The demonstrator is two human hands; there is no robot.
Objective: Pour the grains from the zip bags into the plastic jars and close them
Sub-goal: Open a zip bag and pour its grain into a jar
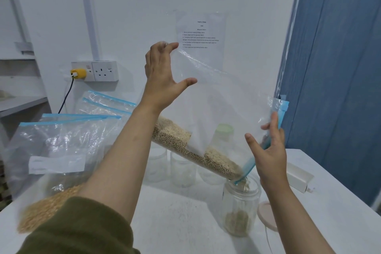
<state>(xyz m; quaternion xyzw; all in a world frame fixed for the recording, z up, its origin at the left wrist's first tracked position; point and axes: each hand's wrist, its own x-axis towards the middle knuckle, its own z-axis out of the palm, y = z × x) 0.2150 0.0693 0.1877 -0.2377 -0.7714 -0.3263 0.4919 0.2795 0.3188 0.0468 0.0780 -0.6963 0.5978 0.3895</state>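
Nearest: an olive sleeve point(78, 227) on the left arm. Below the right hand's fingers an open plastic jar point(240, 208) stands on the white table point(175, 212), a shallow layer of grains point(237, 222) at its bottom; a pale lid point(267, 215) lies just beside it.

Right hand point(270, 150): fingers curled on the blue zip edge of the zip bag point(216, 99), thumb spread apart.

Left hand point(162, 72): fingertips pinch the raised bottom corner of the bag, thumb spread wide. The bag slants down, grains heaped along its low edge and running from the mouth into the jar.

Left of the left forearm, another zip bag point(55, 150) holds yellowish grains; its white label looks blank or is too blurred to read.

Further back, behind the tilted bag, stand empty jars point(182, 169).

On the wall above the fingers, a printed sheet point(201, 35) headed "TASK & GOAL"; lines below are illegible. A double socket point(94, 70) carries a yellow plug point(78, 73).
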